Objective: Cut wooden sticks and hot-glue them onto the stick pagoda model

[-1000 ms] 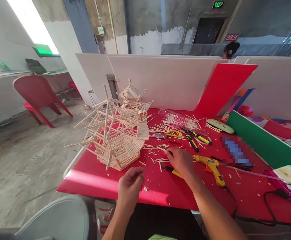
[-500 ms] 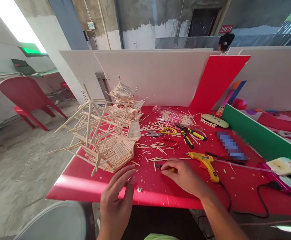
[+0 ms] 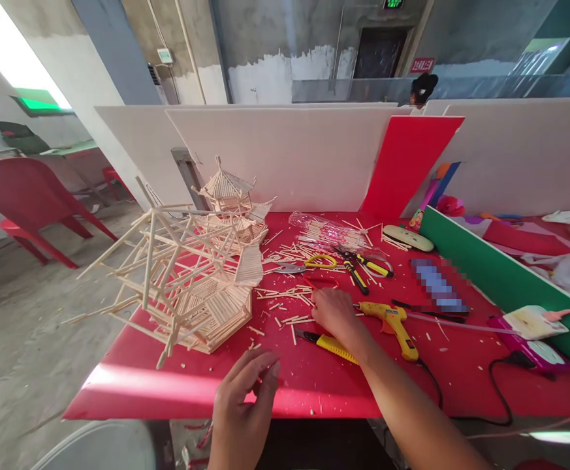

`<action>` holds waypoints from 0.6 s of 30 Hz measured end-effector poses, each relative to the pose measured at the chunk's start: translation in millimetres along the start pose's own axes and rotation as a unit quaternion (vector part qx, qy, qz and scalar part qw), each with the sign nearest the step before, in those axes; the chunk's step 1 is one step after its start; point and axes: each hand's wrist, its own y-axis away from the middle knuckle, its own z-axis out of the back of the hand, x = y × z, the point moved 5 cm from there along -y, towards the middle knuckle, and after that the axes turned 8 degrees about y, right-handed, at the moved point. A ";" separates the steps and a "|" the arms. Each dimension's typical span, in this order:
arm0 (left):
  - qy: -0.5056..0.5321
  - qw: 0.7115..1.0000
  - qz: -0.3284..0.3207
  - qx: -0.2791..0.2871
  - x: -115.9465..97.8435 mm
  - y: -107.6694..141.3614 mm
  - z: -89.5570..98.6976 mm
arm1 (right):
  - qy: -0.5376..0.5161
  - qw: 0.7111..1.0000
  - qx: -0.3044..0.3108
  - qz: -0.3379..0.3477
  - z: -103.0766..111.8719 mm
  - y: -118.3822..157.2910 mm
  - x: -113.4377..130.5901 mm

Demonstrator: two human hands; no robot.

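Note:
My left hand point(image 3: 246, 399) hovers over the table's front edge, fingers curled and thumb tip drawn to the fingertips. Whatever lies in that pinch, if anything, is too small to make out. My right hand point(image 3: 334, 314) reaches further in, fingers bent down at the loose wooden sticks point(image 3: 285, 294), beside the scissors' red handle point(image 3: 321, 282). Its fingertips are hidden, so a held thing cannot be seen. Under my right wrist lies a yellow utility knife point(image 3: 336, 347). A yellow glue gun point(image 3: 392, 323) rests just right. Left stands an open stick framework point(image 3: 187, 274) with slatted panels.
Behind the framework stands a small stick pavilion point(image 3: 228, 186). Yellow-handled scissors point(image 3: 320, 262), pliers point(image 3: 363, 266), bagged sticks point(image 3: 331, 232) and a phone point(image 3: 439, 286) lie on the red table point(image 3: 285, 398). A green board point(image 3: 500, 274) and a power strip point(image 3: 534, 346) are at right.
My right hand has left the utility knife, now uncovered on the table, and moved forward to the sticks. My left hand stays pinched near the front edge. The view has shifted slightly.

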 end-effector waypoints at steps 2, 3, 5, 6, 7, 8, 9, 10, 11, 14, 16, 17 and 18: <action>0.024 1.000 0.019 0.000 5.4 -1.2 2.5 | 0.004 1.000 0.011 0.005 0.8 -1.0 -1.0; 0.039 0.999 0.024 0.005 6.8 -2.7 2.5 | 0.002 1.000 0.015 0.008 1.4 -1.0 -2.1; 0.069 0.997 0.031 0.020 7.9 -6.4 0.3 | -0.007 1.000 0.018 0.010 2.5 -0.8 -5.0; 0.084 0.996 0.036 0.024 8.3 -8.3 -1.2 | -0.014 1.000 0.018 0.011 3.1 -0.6 -6.6; 0.101 0.994 0.044 0.022 9.2 -9.9 -2.4 | -0.023 1.000 0.017 0.012 4.0 -0.2 -8.2; 0.120 0.991 0.057 0.014 10.9 -11.0 -3.5 | -0.034 0.999 0.014 0.015 5.3 0.7 -9.8; 0.142 0.987 0.074 0.001 13.5 -11.6 -4.2 | -0.048 0.999 0.010 0.020 7.4 2.5 -11.0; 0.163 0.981 0.099 -0.011 17.1 -11.6 -5.2 | -0.064 0.997 0.006 0.030 10.2 5.5 -11.5; 0.184 0.974 0.130 -0.023 21.4 -10.9 -6.3 | -0.085 0.995 0.002 0.045 13.8 10.2 -11.0; 0.245 0.940 0.231 -0.046 32.6 -6.6 -10.3 | -0.155 0.981 -0.007 0.119 27.3 34.6 -2.2; 0.296 0.913 0.276 -0.051 34.5 -4.5 -12.6 | -0.218 0.956 -0.024 0.194 37.5 57.0 10.2; 0.324 0.899 0.290 -0.054 33.7 -4.2 -13.0 | -0.255 0.936 -0.040 0.239 42.8 68.6 17.6; 0.351 0.885 0.301 -0.055 32.4 -4.1 -13.1 | -0.279 0.917 -0.058 0.279 47.3 79.4 24.9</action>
